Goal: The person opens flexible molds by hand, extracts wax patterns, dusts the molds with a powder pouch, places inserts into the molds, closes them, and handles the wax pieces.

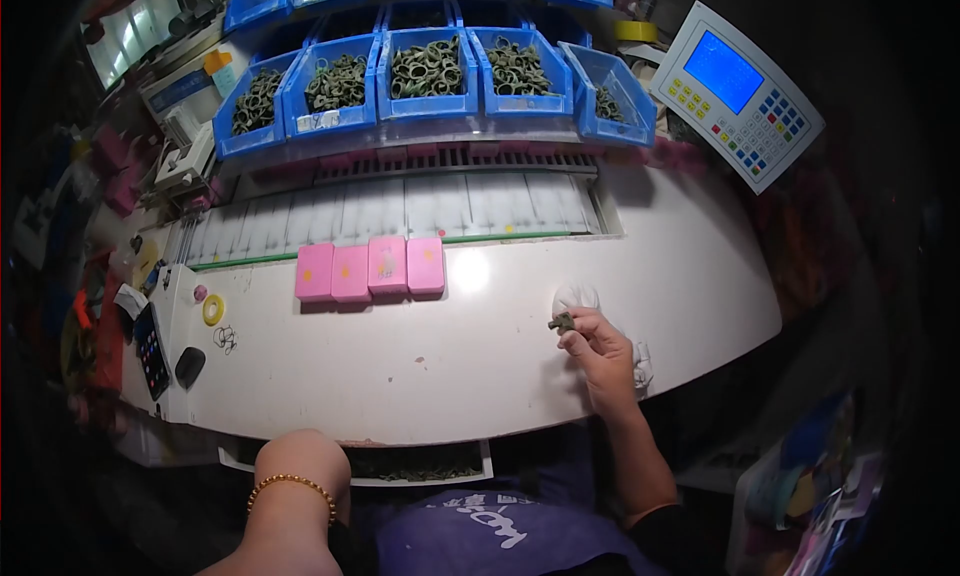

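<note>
My right hand (pixel 598 351) is over the right part of the white table, its thumb and fingers pinched on a small dark greenish piece (pixel 562 323). Just behind that piece lies a whitish crumpled bundle (pixel 577 296). My left arm, with a gold bead bracelet, reaches down at the table's front edge beside an open drawer (pixel 488 460) of small dark pieces. The fingers of my left hand are hidden. Four pink blocks, among them the rightmost pink block (pixel 427 266), stand side by side at the middle of the table.
Blue bins (pixel 428 106) of dark ring-like pieces line the back. A keypad panel with a blue screen (pixel 725 71) stands at the back right. On the left are a yellow tape roll (pixel 213 310), a black mouse (pixel 190 367) and a phone (pixel 152 351).
</note>
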Demonstrator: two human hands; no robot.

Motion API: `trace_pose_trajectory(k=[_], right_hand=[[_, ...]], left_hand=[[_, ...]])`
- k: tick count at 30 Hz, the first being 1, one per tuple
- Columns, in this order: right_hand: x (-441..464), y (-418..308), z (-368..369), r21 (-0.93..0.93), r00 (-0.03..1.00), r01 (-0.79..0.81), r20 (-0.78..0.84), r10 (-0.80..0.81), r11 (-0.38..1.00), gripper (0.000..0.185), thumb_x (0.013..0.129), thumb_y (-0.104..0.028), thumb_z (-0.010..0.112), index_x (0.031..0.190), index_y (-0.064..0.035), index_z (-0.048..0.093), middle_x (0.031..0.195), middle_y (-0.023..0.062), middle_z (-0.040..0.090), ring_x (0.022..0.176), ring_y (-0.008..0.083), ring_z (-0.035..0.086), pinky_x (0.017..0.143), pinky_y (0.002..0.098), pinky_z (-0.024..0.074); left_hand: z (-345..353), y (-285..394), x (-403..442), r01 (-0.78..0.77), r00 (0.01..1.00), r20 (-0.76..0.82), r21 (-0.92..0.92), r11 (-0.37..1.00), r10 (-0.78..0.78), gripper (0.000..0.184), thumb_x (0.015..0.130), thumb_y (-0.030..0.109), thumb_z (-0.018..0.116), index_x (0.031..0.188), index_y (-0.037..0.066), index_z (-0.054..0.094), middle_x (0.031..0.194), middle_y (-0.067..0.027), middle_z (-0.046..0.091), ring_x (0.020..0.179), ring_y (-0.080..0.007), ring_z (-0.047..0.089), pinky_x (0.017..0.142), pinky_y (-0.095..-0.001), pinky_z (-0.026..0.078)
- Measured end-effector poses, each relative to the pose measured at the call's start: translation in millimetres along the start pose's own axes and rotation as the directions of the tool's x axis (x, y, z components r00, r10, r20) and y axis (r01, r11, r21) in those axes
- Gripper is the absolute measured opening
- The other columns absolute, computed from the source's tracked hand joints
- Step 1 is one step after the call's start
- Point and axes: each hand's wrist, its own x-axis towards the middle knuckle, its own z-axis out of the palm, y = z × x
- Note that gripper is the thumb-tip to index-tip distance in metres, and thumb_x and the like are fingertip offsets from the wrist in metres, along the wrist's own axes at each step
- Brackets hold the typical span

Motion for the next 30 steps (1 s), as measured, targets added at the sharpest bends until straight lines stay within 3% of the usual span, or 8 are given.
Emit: trace_pose_trajectory(k=[7,14,17,20,23,25,27,30], right_hand=[[85,-78,-6,-0.519,0.952,0.301,0.121,-0.280,0.800,0.009,0.087,-0.008,0.075,0.094,-0.0030,0.071,0.101,0.0050,0.067,0.095,0.0125,0.062,0.083,0.0244,0.0476],[320,-172,52,-0.572,0.745,0.607,0.170,-0.645,0.551,0.028,0.087,-0.025,0.074,0.098,0.0006,0.073,0.090,0.0087,0.071,0.084,0.0159,0.066,0.078,0.0297,0.0511],[417,-204,72,-0.806,0.648,0.518,0.149,-0.747,0.288,0.038,0.085,-0.031,0.072,0.109,-0.0021,0.073,0.099,0.0163,0.073,0.093,0.0295,0.070,0.086,0.0389,0.0533],[406,-197,110,-0.847,0.692,0.517,0.330,-0.642,0.121,0.041,0.085,-0.034,0.070,0.116,-0.0070,0.071,0.112,0.0170,0.070,0.109,0.0328,0.065,0.098,0.0426,0.0498],[276,-200,159,-0.730,0.703,0.683,0.664,-0.253,-0.017,0.030,0.083,-0.030,0.071,0.105,-0.0087,0.073,0.111,0.0125,0.070,0.108,0.0321,0.065,0.092,0.0432,0.0537],[195,-206,178,-0.543,0.530,0.837,0.834,0.156,0.059,0.023,0.085,-0.019,0.070,0.102,-0.0035,0.070,0.098,0.0119,0.071,0.093,0.0326,0.068,0.083,0.0401,0.0562],[123,-203,190,-0.302,0.302,0.950,0.953,0.012,0.080,0.011,0.075,-0.021,0.073,0.071,-0.0116,0.072,0.074,0.0051,0.070,0.078,0.0245,0.072,0.054,0.0361,0.0515],[77,-204,181,-0.329,0.343,0.920,0.939,-0.029,0.214,0.008,0.070,-0.023,0.072,0.066,-0.0155,0.070,0.069,0.0009,0.065,0.070,0.0252,0.068,0.063,0.0347,0.0492]], left_hand=[[-38,-24,2,0.029,0.999,-0.024,-0.034,0.999,-0.030,0.053,0.101,0.018,0.053,0.049,0.013,0.046,0.046,0.0042,0.048,0.040,-0.0068,0.042,0.057,-0.0243,0.045],[-96,26,-68,0.578,0.811,-0.257,0.209,0.789,-0.526,0.058,0.098,0.052,0.056,0.059,0.010,0.060,0.058,-0.0047,0.060,0.050,-0.0152,0.048,0.057,-0.0246,0.041],[-107,58,-98,0.903,0.003,-0.641,0.331,-0.273,-0.768,0.037,0.096,0.038,0.064,0.081,0.005,0.071,0.074,-0.0050,0.068,0.068,-0.0230,0.063,0.070,-0.0440,0.048],[-112,34,-73,0.514,-0.225,-0.521,0.655,-0.554,-0.824,0.026,0.095,0.035,0.066,0.100,0.010,0.073,0.107,-0.0079,0.074,0.106,-0.0272,0.064,0.104,-0.0452,0.040],[-133,31,-105,0.588,0.188,-0.426,0.771,-0.247,-0.885,0.014,0.085,0.015,0.074,0.077,0.003,0.072,0.071,-0.0096,0.068,0.064,-0.0272,0.063,0.063,-0.0346,0.049],[-134,28,-105,0.591,0.143,-0.435,0.758,-0.276,-0.889,0.014,0.085,0.017,0.074,0.080,0.004,0.072,0.074,-0.0101,0.068,0.066,-0.0290,0.063,0.064,-0.0359,0.049],[-133,25,-114,0.534,0.172,-0.355,0.818,-0.216,-0.919,0.013,0.084,0.016,0.074,0.082,0.004,0.072,0.077,-0.0109,0.069,0.070,-0.0286,0.064,0.065,-0.0372,0.049],[-125,23,-126,0.544,0.111,-0.343,0.807,-0.231,-0.933,0.011,0.084,0.015,0.074,0.083,0.004,0.072,0.081,-0.0115,0.068,0.075,-0.0282,0.064,0.067,-0.0369,0.049]])
